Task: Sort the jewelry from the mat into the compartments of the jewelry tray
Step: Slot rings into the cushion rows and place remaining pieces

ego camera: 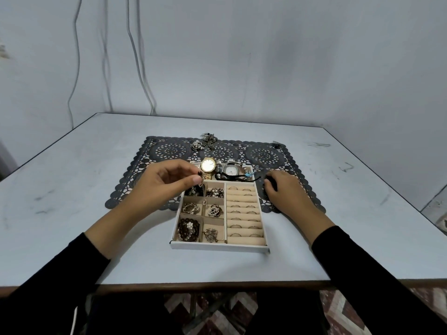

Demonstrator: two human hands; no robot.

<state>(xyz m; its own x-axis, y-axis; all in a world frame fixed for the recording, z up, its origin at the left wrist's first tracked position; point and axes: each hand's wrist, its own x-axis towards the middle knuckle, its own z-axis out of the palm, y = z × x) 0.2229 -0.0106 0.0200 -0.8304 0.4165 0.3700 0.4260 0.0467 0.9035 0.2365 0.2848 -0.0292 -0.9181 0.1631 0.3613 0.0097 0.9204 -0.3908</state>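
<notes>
Grey table (96, 165), lace mat (169, 148); L hand (167, 182) pinches dark bead (199, 174), R hand (283, 187) unclear.

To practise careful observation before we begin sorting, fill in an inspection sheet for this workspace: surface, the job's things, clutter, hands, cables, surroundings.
Surface: pale table with dark scuffs; black lace mat lies on it.
Job's things: jewelry tray at the near side of the mat, with small compartments filled on the left, rings in the rolls on the right and watches at the far end; loose jewelry at the mat's far edge.
Clutter: nothing seen.
Hands: left hand pinches a dark-beaded piece above the tray's far-left corner; right hand rests on the mat beside the tray, and I cannot tell whether it holds anything.
Cables: cables hang down the wall.
Surroundings: grey wall; patterned floor.
</notes>
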